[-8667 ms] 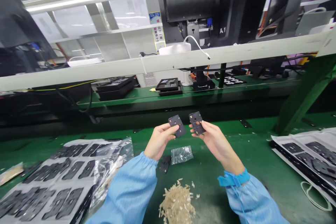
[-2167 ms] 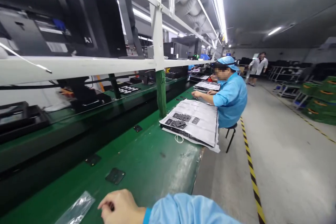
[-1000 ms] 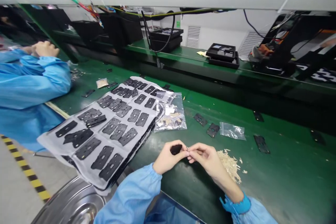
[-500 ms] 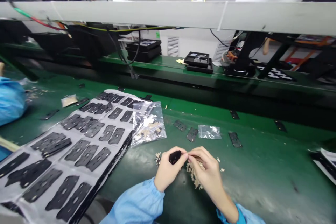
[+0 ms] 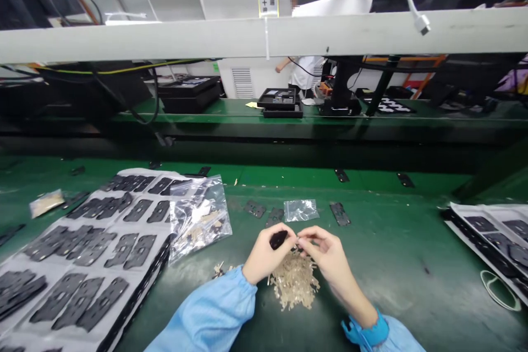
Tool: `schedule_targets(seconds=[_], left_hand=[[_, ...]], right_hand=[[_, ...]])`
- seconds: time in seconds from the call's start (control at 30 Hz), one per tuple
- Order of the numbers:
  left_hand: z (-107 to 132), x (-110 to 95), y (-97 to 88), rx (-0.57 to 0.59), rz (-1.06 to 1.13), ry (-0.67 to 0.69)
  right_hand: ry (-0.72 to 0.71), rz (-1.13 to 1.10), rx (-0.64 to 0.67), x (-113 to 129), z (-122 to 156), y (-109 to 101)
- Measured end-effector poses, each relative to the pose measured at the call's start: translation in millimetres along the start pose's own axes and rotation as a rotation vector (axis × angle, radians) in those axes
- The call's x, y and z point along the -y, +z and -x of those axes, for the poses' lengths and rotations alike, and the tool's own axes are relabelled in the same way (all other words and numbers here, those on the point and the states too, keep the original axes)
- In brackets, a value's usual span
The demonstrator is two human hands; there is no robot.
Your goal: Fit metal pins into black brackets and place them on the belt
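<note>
Work at a green tabletop (image 5: 391,264), viewed from the wearer's head. We see the left hand (image 5: 264,256) held low over the front middle of the tabletop, its thumb and fingers clamped on a small black piece (image 5: 278,240). The right hand (image 5: 325,253) reaches in from the lower right, with its fingertips (image 5: 307,237) pinched together just beside the piece and touching the left hand; whatever they pinch is too small to tell. Both forearms angle inward in blue sleeves (image 5: 206,313).

Directly beneath the hands lies a loose pile of pale strips (image 5: 292,283). To its left, a clear plastic bag (image 5: 198,217) holds more pale strips and rests on the right corner of a grey sheet (image 5: 105,267), which carries rows of black plates (image 5: 140,250). Beyond the hands, toward the far edge of the tabletop, we find three loose black plates (image 5: 340,213) around a small, flat clear bag (image 5: 301,210). Near the right edge lies a second sheet (image 5: 474,236) of plates, with a white cord loop (image 5: 499,291) just in front of it.
</note>
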State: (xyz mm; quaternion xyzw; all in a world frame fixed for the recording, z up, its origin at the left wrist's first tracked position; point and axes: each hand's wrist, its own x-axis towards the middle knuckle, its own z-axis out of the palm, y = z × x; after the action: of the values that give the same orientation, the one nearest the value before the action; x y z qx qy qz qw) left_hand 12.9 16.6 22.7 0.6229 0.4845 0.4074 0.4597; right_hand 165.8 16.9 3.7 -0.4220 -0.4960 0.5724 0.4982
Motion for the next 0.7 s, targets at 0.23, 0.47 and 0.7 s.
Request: schedule_targets(seconds=[0.23, 0.47, 0.7], left_hand=[[0, 14, 1.6, 0.007, -0.023, -0.023], [5, 19, -1.7, -0.014, 0.006, -0.101], [8, 24, 1.3, -0.064, 0.014, -0.142]], right_hand=[[-0.002, 0.023, -0.035, -11, 1, 0], [-0.147, 0.327, -0.053, -19, 9, 7], [-0.276, 0.623, 0.023, -15, 13, 7]])
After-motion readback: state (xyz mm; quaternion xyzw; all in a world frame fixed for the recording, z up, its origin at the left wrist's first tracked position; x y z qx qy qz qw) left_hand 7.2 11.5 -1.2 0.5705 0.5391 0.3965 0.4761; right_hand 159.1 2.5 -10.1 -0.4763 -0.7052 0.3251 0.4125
